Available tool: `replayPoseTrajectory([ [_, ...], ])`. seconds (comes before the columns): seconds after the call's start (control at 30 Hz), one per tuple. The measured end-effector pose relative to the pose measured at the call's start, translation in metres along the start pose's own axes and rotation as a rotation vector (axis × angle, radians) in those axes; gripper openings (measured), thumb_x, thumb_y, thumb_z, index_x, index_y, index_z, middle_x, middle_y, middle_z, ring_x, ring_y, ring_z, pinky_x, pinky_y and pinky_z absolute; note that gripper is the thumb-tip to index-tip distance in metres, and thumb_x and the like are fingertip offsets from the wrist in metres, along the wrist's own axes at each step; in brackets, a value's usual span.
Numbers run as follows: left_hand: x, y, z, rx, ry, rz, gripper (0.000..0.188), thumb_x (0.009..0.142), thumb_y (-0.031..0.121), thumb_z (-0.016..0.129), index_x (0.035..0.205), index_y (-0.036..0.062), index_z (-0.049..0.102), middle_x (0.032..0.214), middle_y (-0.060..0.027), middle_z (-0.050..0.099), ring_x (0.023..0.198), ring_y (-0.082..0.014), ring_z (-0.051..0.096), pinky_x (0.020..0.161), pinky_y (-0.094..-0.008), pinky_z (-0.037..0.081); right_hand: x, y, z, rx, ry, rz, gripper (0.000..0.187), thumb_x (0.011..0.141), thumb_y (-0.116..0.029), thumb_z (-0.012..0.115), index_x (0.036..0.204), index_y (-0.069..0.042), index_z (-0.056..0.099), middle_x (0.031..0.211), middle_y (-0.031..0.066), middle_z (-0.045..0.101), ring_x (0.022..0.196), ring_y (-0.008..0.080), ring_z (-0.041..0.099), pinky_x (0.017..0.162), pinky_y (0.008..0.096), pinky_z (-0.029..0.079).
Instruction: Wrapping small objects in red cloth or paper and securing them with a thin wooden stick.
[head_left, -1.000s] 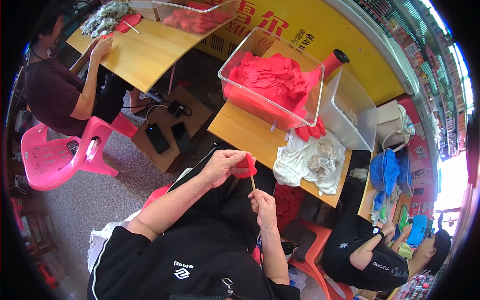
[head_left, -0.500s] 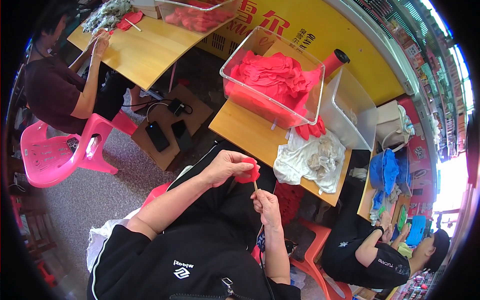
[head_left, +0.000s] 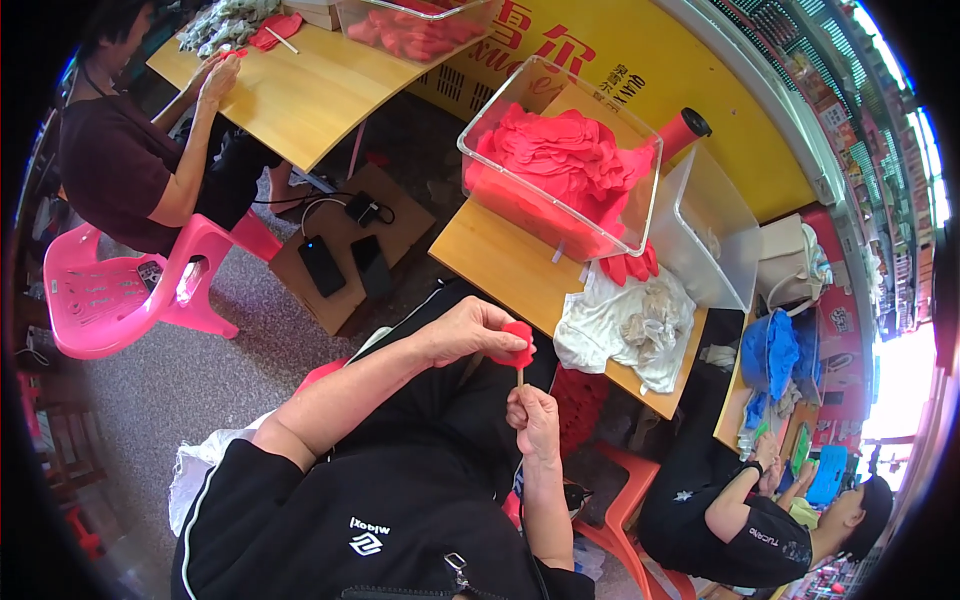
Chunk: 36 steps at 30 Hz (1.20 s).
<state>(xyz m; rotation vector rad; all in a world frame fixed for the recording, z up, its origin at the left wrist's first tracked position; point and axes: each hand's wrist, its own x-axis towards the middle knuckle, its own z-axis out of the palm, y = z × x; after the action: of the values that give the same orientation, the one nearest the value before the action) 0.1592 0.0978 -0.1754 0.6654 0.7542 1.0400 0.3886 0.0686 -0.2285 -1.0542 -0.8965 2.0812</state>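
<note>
Beyond the fingers, across the lap, stands a wooden table (head_left: 500,262). On it sits a clear plastic bin (head_left: 560,160) heaped with red fabric pieces, and a second, nearly empty clear bin (head_left: 715,235) stands just beside it. A crumpled white cloth (head_left: 625,325) lies at the table edge, nearer the fingers than either bin. Well apart, up and to the left, another person sits on a pink chair (head_left: 110,300) at a separate table.

Nearer in, the left hand (head_left: 465,330) has its fingers curled and pressed together around a small red fabric piece (head_left: 518,345), which sits at its fingertips, over the lap and short of the table edge. Just below it, the right hand (head_left: 535,415) pinches a thin wooden stick (head_left: 520,375) between thumb and forefinger, the other fingers folded in. The stick stands upright and its top meets the underside of the red piece; whether it is pushed in or only touching cannot be told.

The likely trouble is the join. If the stick tilts or the pinch slackens, the red piece could slide off or sit crooked. Held over the lap and not the table, a dropped piece would probably fall to the floor, and too hard a squeeze from the left fingers might crush its shape.
</note>
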Motion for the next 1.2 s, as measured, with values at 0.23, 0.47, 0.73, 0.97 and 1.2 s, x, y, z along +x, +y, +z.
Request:
replayPoseTrajectory([
  [0.23,0.001,-0.009,-0.006,0.0,0.04,0.018,0.024,0.085,0.008,0.068,0.104,-0.0062,0.065,0.095,-0.0139,0.069,0.086,-0.0181,0.067,0.08,-0.0311,0.055,-0.007,-0.024,-0.011,-0.197,0.041,0.037,0.03,0.095,-0.025,0.057,0.084,0.002,0.063,0.055,-0.0057,0.042,0.045,0.0015,0.031,0.041,0.019,0.02],
  [0.47,-0.003,-0.011,-0.004,0.407,0.112,0.097,0.031,0.081,0.004,0.07,0.11,-0.005,0.063,0.094,-0.011,0.07,0.084,-0.0141,0.067,0.079,-0.027,0.053,-0.013,-0.034,-0.016,-0.716,0.079,-0.068,0.028,0.094,-0.022,0.059,0.084,0.003,0.067,0.055,-0.0066,0.044,0.048,0.0013,0.033,0.044,0.0191,0.022],
  [0.73,-0.008,-0.015,-0.002,0.368,0.122,-0.05,0.036,0.077,0.009,0.076,0.109,-0.003,0.064,0.093,-0.0082,0.069,0.084,-0.0111,0.064,0.079,-0.0243,0.052,-0.007,-0.01,-0.009,-0.403,0.031,0.032,0.026,0.094,-0.021,0.058,0.086,0.002,0.068,0.056,-0.0081,0.043,0.048,0.0004,0.032,0.044,0.0189,0.02],
  [0.97,-0.01,-0.019,-0.01,-0.089,-0.071,-0.081,0.025,0.091,0.015,0.061,0.111,-0.0007,0.059,0.1,-0.0081,0.066,0.09,-0.0141,0.065,0.083,-0.0288,0.053,-0.008,-0.007,-0.011,-0.277,0.057,0.053,0.028,0.094,-0.023,0.059,0.086,0.002,0.067,0.057,-0.0073,0.043,0.047,0.0007,0.031,0.043,0.0185,0.019],
  [1.2,-0.01,-0.02,-0.011,0.006,-0.121,-0.094,0.027,0.093,0.018,0.059,0.113,-0.0011,0.061,0.102,-0.0091,0.067,0.095,-0.015,0.064,0.084,-0.0298,0.054,-0.011,-0.003,-0.01,-0.109,0.033,0.021,0.028,0.094,-0.022,0.058,0.086,0.003,0.066,0.056,-0.0057,0.043,0.046,0.0014,0.03,0.042,0.0186,0.019],
])
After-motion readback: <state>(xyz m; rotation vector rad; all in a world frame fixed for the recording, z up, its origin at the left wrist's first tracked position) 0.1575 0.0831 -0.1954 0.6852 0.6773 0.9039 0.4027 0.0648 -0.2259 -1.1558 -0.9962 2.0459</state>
